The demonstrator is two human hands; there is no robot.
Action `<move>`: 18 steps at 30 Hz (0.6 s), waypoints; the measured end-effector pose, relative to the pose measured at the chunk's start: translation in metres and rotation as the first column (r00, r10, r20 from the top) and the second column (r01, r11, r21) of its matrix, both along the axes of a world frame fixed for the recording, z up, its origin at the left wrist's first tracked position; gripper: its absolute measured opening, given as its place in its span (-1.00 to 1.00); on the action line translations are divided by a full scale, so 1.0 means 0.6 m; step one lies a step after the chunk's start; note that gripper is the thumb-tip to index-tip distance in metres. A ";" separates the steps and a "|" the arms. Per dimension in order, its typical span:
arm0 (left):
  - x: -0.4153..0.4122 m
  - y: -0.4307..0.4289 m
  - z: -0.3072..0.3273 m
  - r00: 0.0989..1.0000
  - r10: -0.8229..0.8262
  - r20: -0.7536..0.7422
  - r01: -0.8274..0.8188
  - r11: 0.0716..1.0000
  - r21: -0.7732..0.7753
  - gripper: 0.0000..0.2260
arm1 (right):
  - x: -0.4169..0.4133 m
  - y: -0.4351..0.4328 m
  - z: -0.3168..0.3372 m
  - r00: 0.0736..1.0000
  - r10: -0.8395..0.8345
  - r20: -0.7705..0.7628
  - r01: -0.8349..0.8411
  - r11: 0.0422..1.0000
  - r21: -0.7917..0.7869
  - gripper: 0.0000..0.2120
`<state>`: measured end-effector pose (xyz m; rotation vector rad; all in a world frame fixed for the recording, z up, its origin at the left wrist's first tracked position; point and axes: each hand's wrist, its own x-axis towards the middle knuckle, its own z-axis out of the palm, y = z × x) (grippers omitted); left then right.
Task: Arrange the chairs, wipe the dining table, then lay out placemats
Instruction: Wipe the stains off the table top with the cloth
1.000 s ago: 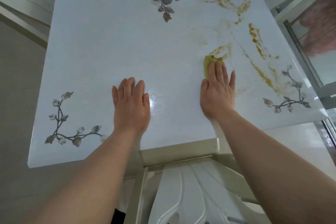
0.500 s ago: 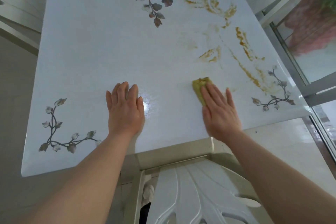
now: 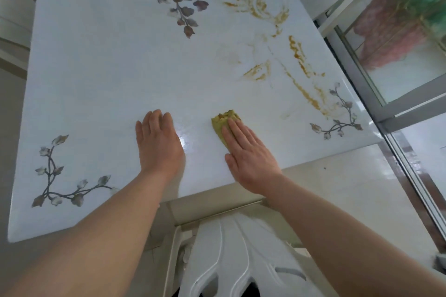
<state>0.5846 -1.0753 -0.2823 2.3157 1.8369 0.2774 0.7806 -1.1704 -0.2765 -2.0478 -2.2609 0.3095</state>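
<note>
Table (image 3: 101, 75) carries yellow-brown smears (image 3: 299, 55) on its right half. Right hand (image 3: 251, 159) presses the cloth (image 3: 220, 123) flat, fingers straight. Left hand (image 3: 158, 144) rests flat beside it, holding nothing.

Stained table (image 3: 108, 67) w/ cloth (image 3: 220, 123)

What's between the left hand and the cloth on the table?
Head view: only bare, glossy tabletop with a glare patch separates the left hand from the yellow cloth pressed under the right hand.
</note>
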 end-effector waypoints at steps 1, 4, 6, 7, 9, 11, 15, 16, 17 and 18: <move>0.017 -0.004 0.003 1.000 -0.013 0.014 0.013 1.000 0.005 -0.73 | 0.016 0.001 0.001 0.999 0.038 0.007 -0.038 0.999 -0.006 -0.43; 0.085 -0.017 0.003 0.997 -0.035 0.073 0.033 0.999 0.027 -0.76 | 0.069 0.006 0.004 0.999 0.036 0.021 -0.035 0.999 -0.011 -0.45; 0.127 -0.027 0.000 0.992 -0.014 0.128 0.010 0.999 0.032 -0.76 | 0.100 0.010 0.008 1.000 0.002 0.027 -0.002 1.000 -0.007 -0.46; 0.158 -0.035 -0.001 0.989 0.002 0.150 -0.007 0.999 0.036 -0.76 | 0.128 0.011 0.008 0.999 -0.004 0.033 0.004 1.000 -0.004 -0.46; 0.208 -0.049 -0.003 0.982 0.044 0.182 -0.052 0.998 0.037 -0.76 | 0.178 0.016 0.007 0.999 -0.020 0.046 0.020 1.000 0.001 -0.46; 0.250 -0.064 -0.007 0.976 0.096 0.193 -0.100 0.995 0.012 -0.74 | 0.235 0.022 0.004 0.997 -0.064 0.045 0.064 0.998 0.005 -0.46; 0.281 -0.079 -0.017 0.983 0.128 0.133 -0.132 0.991 0.019 -0.67 | 0.328 0.046 0.004 0.985 -0.160 0.060 0.160 0.987 0.005 -0.46; 0.284 -0.079 -0.020 0.985 0.131 0.113 -0.136 0.990 0.032 -0.68 | 0.342 0.056 0.003 0.983 -0.174 0.057 0.174 0.985 -0.003 -0.46; 0.284 -0.079 -0.020 0.986 0.136 0.097 -0.140 0.989 0.037 -0.68 | 0.347 0.065 0.002 0.980 -0.188 0.059 0.189 0.982 -0.009 -0.46; 0.282 -0.077 -0.020 0.987 0.135 0.087 -0.138 0.990 0.038 -0.69 | 0.344 0.072 0.001 0.975 -0.211 0.072 0.212 0.977 -0.007 -0.45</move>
